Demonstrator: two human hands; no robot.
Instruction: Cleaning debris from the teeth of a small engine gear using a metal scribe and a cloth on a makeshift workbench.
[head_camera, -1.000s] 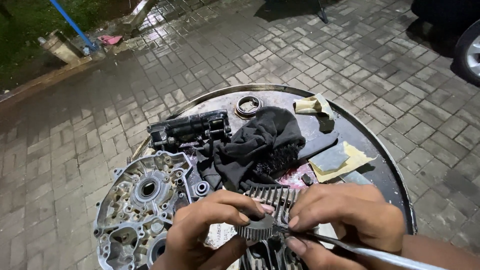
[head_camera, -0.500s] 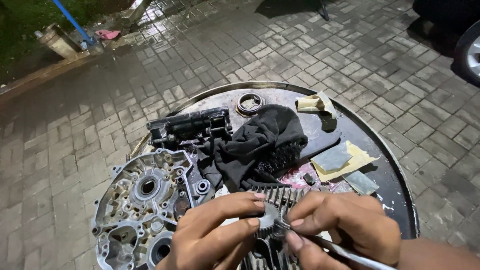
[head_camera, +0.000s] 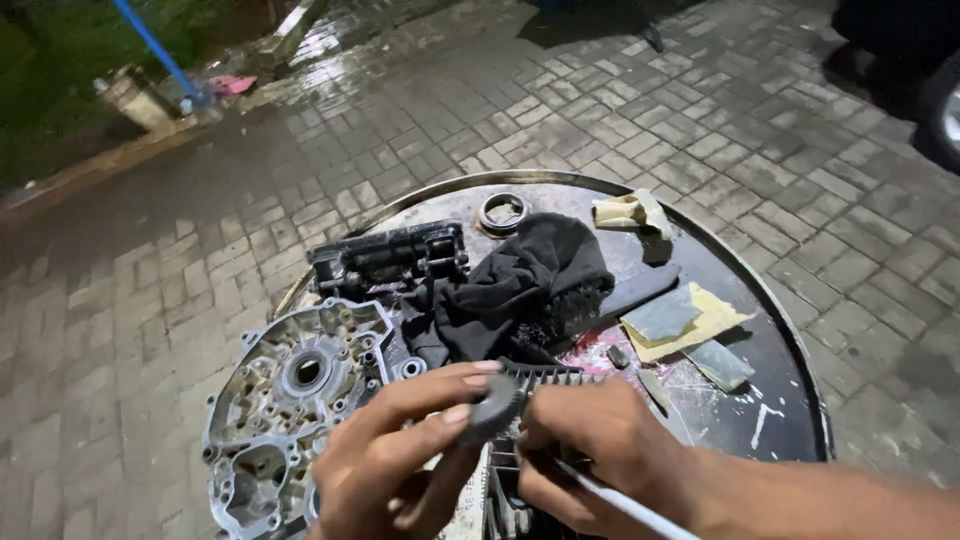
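Single head-worn view only, so no overlap with another camera. It looked down and forward from the person's head, close over the left hand and right hand at the near bottom edge. The round metal table filled the middle of the frame, cut off at the near side. Wet brick paving ran off to the far edge, with a grass verge at far left.

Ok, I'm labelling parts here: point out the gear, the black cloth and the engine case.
gear (head_camera: 492, 408), head view, its toothed rim between the left fingers.
black cloth (head_camera: 535, 280), head view, middle of the bunched fabric.
engine case (head_camera: 300, 375), head view, by its round bearing hole.
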